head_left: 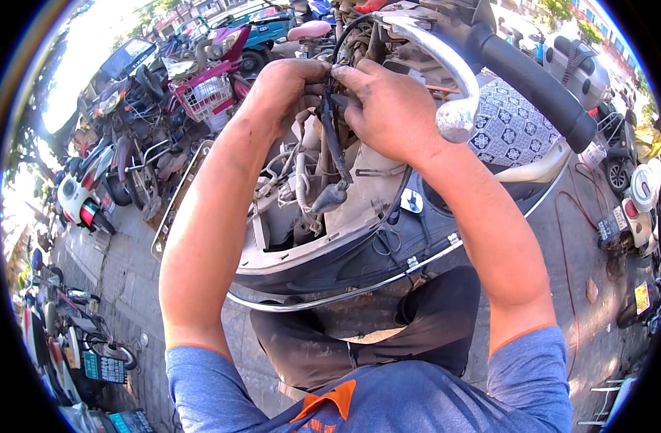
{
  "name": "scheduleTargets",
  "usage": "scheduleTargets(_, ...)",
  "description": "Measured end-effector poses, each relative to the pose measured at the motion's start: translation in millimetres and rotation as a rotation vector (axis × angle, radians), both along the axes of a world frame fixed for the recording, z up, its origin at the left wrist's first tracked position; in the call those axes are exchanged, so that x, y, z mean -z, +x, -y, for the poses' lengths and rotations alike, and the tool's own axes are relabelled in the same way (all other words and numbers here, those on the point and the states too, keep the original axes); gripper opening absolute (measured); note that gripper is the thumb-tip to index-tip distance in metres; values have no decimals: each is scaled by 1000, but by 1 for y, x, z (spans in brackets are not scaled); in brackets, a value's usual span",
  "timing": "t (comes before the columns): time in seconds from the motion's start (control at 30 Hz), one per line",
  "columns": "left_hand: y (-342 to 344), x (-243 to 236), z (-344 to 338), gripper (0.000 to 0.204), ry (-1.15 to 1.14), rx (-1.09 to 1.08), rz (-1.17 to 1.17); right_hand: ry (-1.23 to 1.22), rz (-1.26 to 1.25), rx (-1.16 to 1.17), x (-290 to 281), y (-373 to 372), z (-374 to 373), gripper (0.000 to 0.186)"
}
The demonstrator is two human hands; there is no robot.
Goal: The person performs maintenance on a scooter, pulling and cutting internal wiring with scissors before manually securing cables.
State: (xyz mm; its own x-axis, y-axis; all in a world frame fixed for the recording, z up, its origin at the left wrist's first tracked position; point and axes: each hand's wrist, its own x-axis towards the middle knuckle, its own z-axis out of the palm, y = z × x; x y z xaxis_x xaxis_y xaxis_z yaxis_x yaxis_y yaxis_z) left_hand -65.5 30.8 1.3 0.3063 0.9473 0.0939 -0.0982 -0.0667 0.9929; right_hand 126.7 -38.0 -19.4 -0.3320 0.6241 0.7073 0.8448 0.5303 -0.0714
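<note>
Both of my hands meet at the upper middle, over the stripped front of a scooter (309, 278). My left hand (293, 85) is closed, its fingers curled round a dark wiring harness (332, 141). Close beside it, my right hand (388, 105) pinches the harness near its upper part with thumb and forefinger. The exact spot between the fingertips is partly hidden. Below the hands the harness hangs down to a grey rubber boot (330, 196). Dusty loose wires and a corrugated sleeve (300, 180) lie in the exposed body to the left.
A chrome handlebar (446, 54) with a black grip (536, 90) curves just right of my right hand. Behind it lies a patterned mat (514, 123). Parked scooters (85, 202) and a pink basket (204, 94) stand left. A red hose (563, 238) runs along the paving at right.
</note>
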Motion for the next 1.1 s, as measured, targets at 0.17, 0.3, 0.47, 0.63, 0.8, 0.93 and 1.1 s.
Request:
scheduleTargets(0.17,-7,-5,-9,17,-67,-32,-88,-71,19,-48,-5,5,3,44)
scheduleTargets(0.3,-14,-34,-3,20,121,-23,-572,-134,45,-42,-12,7,7,46)
scheduleTargets(0.47,-11,-33,-7,20,140,-50,-504,-143,45,-28,-12,3,8,47)
scheduleTargets(0.63,-5,-43,-6,26,360,-37,-688,-152,7,-20,-11,3,9,44)
scheduleTargets(0.8,2,-54,-3,31,443,-95,-893,-148,-32,-38,-9,1,9,41)
scheduleTargets(0.93,7,-32,-8,15,241,-187,-435,-85,-42,-80,-7,4,3,41)
scheduleTargets(1.1,17,2,-9,5,73,-185,42,-132,-60,-43,-6,5,2,50)
